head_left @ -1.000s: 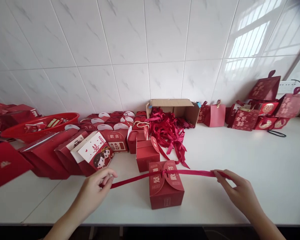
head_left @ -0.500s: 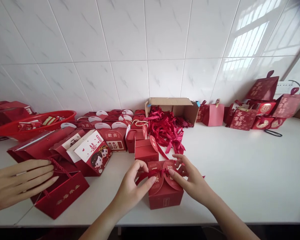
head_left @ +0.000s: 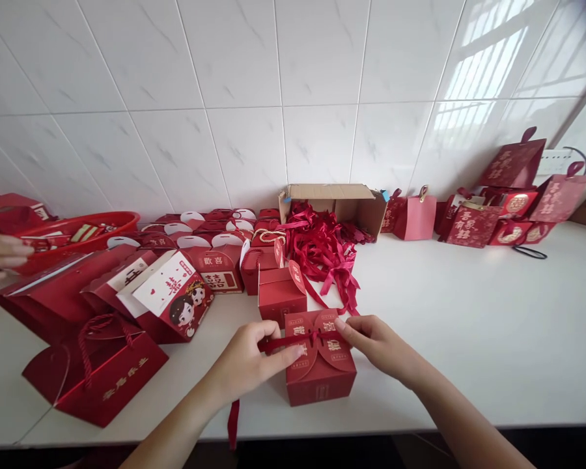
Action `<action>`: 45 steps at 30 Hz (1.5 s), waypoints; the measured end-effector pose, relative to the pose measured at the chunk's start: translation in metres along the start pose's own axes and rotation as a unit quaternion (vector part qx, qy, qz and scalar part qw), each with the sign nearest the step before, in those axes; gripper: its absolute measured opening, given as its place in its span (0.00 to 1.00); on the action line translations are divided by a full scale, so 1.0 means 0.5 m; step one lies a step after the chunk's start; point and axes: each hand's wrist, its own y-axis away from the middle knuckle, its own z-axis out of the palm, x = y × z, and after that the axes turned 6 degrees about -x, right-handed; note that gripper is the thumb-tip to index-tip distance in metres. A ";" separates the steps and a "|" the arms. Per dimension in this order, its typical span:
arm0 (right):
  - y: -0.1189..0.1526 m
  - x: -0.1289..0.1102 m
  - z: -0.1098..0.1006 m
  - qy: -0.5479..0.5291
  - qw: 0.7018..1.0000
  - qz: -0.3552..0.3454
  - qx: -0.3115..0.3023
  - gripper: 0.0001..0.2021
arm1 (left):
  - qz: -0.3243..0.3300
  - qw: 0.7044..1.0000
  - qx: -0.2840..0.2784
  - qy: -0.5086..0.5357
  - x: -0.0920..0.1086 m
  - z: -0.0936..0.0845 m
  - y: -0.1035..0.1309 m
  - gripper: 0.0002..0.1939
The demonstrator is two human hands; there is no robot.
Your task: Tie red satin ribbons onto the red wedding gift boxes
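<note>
A red gift box (head_left: 321, 385) with petal-shaped top flaps stands near the table's front edge. A dark red ribbon (head_left: 289, 340) crosses its top and is knotted at the middle of the flaps. My left hand (head_left: 251, 357), left of the box, is closed on one side of the ribbon, its thumb against the top flap. One ribbon tail (head_left: 233, 423) hangs below that hand over the table edge. My right hand (head_left: 378, 345) is closed at the box's right top edge, pinching the other ribbon end, which its fingers mostly hide.
Behind the box are another red box (head_left: 280, 292) and a cardboard carton (head_left: 333, 191) spilling red ribbons (head_left: 322, 251). Red gift bags (head_left: 127, 381) and boxes (head_left: 219, 262) crowd the left, with a red basin (head_left: 127, 223). Another person's hand (head_left: 2, 253) is at far left. More boxes (head_left: 471, 225) stand right.
My hands have drawn the ribbon tauter across the box top, and a tail now hangs below my left hand. The other person's hand has left the red bag and moved back toward the basin.
</note>
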 end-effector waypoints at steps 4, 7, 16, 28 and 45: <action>0.006 0.004 -0.025 -0.016 0.998 0.027 -0.046 0.25 | -0.015 0.997 0.054 -0.056 -0.012 0.004 0.002 0.23; 0.011 0.005 -0.036 -0.043 0.997 0.034 -0.051 0.24 | -0.013 0.996 0.059 -0.072 -0.014 0.006 0.005 0.23; 0.046 -0.021 -0.052 -0.230 0.971 -0.003 -0.067 0.17 | 0.120 0.953 0.200 -0.192 0.015 0.022 0.036 0.15; 0.061 -0.077 -0.041 -0.152 0.987 -0.019 -0.057 0.17 | 0.220 0.907 0.270 -0.236 0.086 0.072 -0.035 0.08; -0.005 -0.069 0.036 -0.047 0.993 -0.104 0.041 0.11 | 0.179 0.978 0.106 -0.013 0.071 0.032 0.009 0.08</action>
